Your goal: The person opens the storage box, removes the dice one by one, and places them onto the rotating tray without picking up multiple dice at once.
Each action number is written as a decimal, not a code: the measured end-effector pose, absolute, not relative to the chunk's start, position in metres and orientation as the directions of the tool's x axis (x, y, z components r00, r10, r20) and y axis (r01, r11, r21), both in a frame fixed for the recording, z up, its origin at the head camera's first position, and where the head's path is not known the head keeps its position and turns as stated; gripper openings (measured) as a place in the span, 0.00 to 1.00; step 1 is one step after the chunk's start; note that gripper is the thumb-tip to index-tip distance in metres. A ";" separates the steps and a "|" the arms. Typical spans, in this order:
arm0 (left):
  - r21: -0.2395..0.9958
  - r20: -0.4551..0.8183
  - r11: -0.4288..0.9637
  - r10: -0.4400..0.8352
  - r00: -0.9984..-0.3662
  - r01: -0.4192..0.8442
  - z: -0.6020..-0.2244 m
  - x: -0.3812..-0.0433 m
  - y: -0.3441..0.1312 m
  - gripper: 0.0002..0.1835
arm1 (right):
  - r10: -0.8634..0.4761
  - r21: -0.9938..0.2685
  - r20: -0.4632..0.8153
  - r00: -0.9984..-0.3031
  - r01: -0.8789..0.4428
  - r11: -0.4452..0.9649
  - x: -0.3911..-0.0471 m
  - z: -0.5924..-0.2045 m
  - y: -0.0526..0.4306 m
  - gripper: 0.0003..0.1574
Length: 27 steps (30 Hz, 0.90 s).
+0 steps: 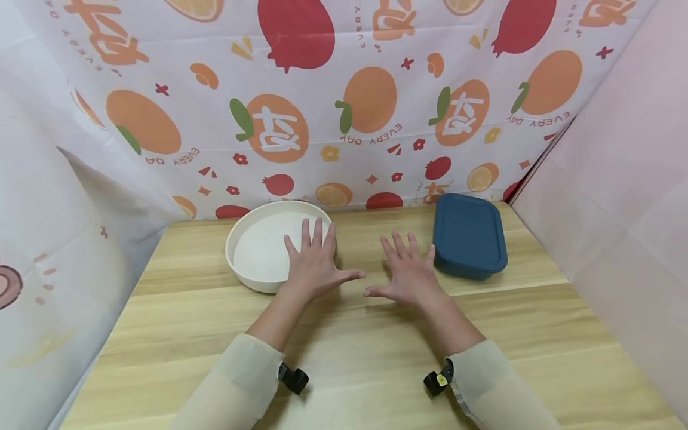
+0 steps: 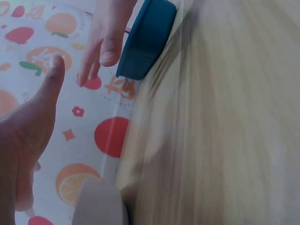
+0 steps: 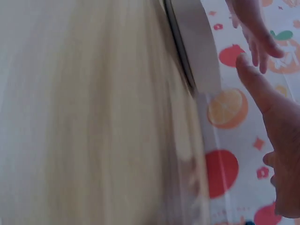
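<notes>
My left hand (image 1: 313, 263) is spread wide above the table, its fingers overlapping the right side of a round, shallow white dish (image 1: 260, 248) in the head view. My right hand (image 1: 409, 272) is likewise spread, with its little finger close to a dark blue lidded box (image 1: 469, 236). Neither hand holds anything. The two thumbs point toward each other with a small gap between them. In the left wrist view the blue box (image 2: 149, 40) stands beyond the right hand (image 2: 108, 33). The right wrist view has the white dish's side (image 3: 197, 42) near the left hand (image 3: 255, 30).
Both containers stand at the back of a wooden table (image 1: 355, 364). Behind them hangs a fruit-printed cloth (image 1: 322, 107). Pale cloth hangs at the left (image 1: 54, 239) and a pinkish cloth wall (image 1: 613, 197) at the right. Small black devices (image 1: 292, 379) sit at both sleeve cuffs.
</notes>
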<state>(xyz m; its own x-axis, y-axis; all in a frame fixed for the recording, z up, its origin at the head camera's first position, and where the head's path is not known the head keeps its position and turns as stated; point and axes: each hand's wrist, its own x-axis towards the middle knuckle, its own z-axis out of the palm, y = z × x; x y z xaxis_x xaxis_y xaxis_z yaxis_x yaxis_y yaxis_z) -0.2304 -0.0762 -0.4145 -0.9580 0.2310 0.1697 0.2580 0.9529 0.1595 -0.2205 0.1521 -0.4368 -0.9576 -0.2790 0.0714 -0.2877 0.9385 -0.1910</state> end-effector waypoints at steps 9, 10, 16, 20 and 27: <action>0.336 0.203 0.847 0.361 -0.910 0.411 -0.409 -0.245 -0.046 0.65 | -0.136 -0.242 0.105 -0.985 -0.158 0.957 -0.234 -0.427 0.215 0.80; 0.351 0.204 0.837 0.368 -0.907 0.419 -0.409 -0.247 -0.042 0.65 | -0.109 -0.254 0.102 -0.989 -0.131 0.958 -0.236 -0.428 0.223 0.79; 0.448 0.156 0.789 0.394 -0.906 0.420 -0.413 -0.252 -0.020 0.59 | -0.018 -0.328 0.035 -0.999 -0.028 0.944 -0.237 -0.441 0.252 0.65; 0.587 0.122 0.709 0.399 -0.909 0.391 -0.418 -0.253 -0.007 0.56 | -0.018 -0.351 0.034 -0.999 -0.029 0.936 -0.236 -0.446 0.258 0.51; 0.757 0.048 0.590 0.380 -0.924 0.282 -0.432 -0.255 0.005 0.53 | -0.072 -0.336 0.065 -0.995 -0.090 0.938 -0.235 -0.447 0.249 0.43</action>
